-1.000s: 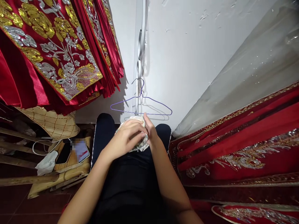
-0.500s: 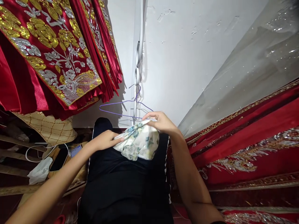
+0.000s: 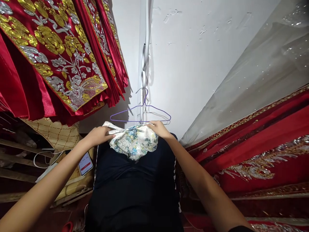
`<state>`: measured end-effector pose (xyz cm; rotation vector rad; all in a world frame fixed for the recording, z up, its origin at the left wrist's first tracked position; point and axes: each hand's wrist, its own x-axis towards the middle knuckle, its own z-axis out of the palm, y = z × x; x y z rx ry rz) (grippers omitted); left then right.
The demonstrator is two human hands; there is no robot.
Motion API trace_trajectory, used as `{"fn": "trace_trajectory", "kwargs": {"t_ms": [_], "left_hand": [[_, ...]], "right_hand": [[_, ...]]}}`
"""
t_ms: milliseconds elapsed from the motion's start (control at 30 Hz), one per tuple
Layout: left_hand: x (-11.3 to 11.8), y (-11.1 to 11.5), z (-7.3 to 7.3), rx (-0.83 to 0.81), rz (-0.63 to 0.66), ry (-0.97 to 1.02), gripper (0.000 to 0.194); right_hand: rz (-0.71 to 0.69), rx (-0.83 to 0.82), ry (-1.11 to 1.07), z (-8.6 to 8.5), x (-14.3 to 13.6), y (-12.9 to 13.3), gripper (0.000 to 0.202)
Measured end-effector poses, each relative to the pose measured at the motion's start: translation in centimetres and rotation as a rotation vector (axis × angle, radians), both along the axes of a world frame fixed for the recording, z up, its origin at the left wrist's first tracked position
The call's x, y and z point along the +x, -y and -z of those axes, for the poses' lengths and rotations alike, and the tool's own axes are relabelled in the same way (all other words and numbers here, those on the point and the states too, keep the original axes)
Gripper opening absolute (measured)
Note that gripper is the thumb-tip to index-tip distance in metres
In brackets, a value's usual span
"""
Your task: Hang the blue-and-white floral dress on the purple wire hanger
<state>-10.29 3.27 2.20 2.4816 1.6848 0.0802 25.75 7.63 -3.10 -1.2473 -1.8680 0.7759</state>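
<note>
A white floral cloth with blue, green and yellow flowers is spread between my two hands, its lower edge scalloped and loose. My left hand is closed on the gathered strip at its left end. At the upper right edge, my right hand pinches the cloth. The fabric hangs over my dark-clothed lap. Just beyond it, a purple wire hanger hangs in front of the white wall, holding nothing, with its bottom bar close behind the cloth's top edge.
Red garments with gold and silver sequins hang at upper left. Sheer white fabric and red embroidered cloth line the right side. A lit phone lies left of my lap, near a white cable.
My hands have moved left and stretched the cloth wider, so its floral front lies flatter. My right hand no longer overlaps the hanger's right half, which now shows fully.
</note>
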Motion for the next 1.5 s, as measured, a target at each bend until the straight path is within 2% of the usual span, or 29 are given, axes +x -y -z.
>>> {"fn": "trace_trajectory", "kwargs": {"t_ms": [133,233,333,433,633,867,933,1000,1067,1133,1233,1333,1433,1500], "left_hand": [[0.6,-1.7,0.0,-0.126,-0.039,0.075,0.051],[0.7,-2.2,0.5,-0.189,-0.044,0.121,0.052],[0.3,-2.2,0.5,-0.108,-0.076,0.159,0.05],[0.1,-2.0,-0.7,-0.039,-0.122,0.162,0.042],[1.3,-0.4,-4.3,-0.023,-0.142,-0.006,0.039],[1.0,2.6,-5.6,0.044,-0.157,-0.093,0.041],[1.0,3.0,-6.0,0.139,-0.115,-0.058,0.036],[1.5,3.0,-6.4,0.225,0.002,0.014,0.028],[2.4,2.4,-6.7,0.242,0.14,0.131,0.02],[3.4,1.4,-6.5,0.235,0.222,0.286,0.018],[4.5,-0.5,-5.1,0.274,0.237,0.47,0.038],[4.3,-2.0,-3.3,0.32,0.254,0.483,0.043],[3.7,-3.0,-2.4,0.381,0.286,0.443,0.036],[3.5,-3.4,-2.5,0.417,0.311,0.417,0.034]], "right_hand": [[0.067,0.024,-0.011,0.0,0.5,0.1,0.055],[0.027,0.007,0.025,0.5,-0.2,-0.2,0.048],[0.02,-0.005,0.041,0.9,-0.5,0.0,0.036],[0.074,-0.023,0.065,0.6,-0.3,1.0,0.032],[0.225,-0.002,0.18,-0.9,0.5,2.7,0.032],[0.223,-0.059,0.218,-1.5,0.0,3.7,0.035],[0.211,-0.057,0.226,-1.6,-0.1,3.9,0.039],[0.147,-0.063,0.207,-1.5,-0.2,4.1,0.041],[0.059,-0.083,0.173,-1.5,-0.3,4.5,0.039],[0.015,-0.094,0.163,-1.5,-0.4,5.3,0.035],[0.031,-0.072,0.174,-1.8,-0.2,7.0,0.033],[0.066,-0.075,0.103,-2.2,0.9,8.7,0.056],[0.253,-0.006,-0.063,-2.5,3.2,9.5,0.091],[0.42,0.035,-0.183,-2.8,5.1,9.2,0.101]]}}
